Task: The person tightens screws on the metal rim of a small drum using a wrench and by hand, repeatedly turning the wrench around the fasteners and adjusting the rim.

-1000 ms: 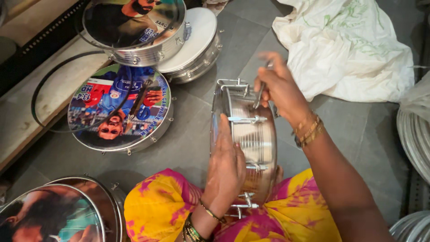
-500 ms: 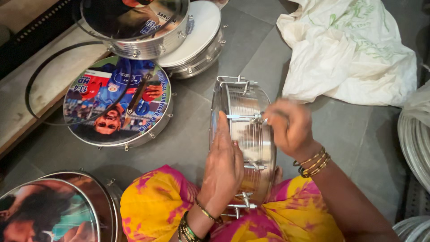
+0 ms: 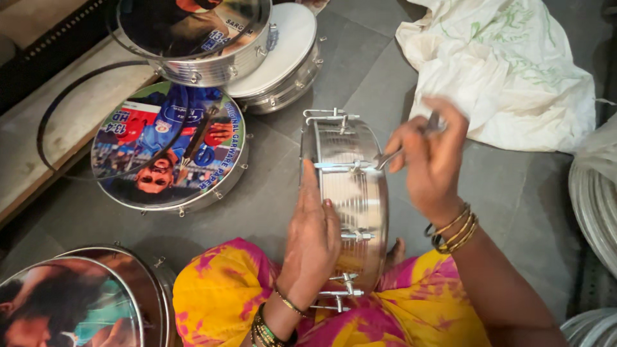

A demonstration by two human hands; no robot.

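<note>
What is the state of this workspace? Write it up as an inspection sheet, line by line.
Surface: grey tiled floor; a raised ledge on the left.
Job's things: shiny metal drum stands on edge against the person's lap; thin metal tool meets a rod on its side.
Clutter: printed-head drum lies flat, a dark hoop beside it; two stacked drums behind; another printed drum lower left; white cloth upper right.
Hands: left hand flat on the drum's rim; right hand gripping the tool.
Cables: nothing seen.
Surroundings: pale coiled rings at the right edge.
</note>
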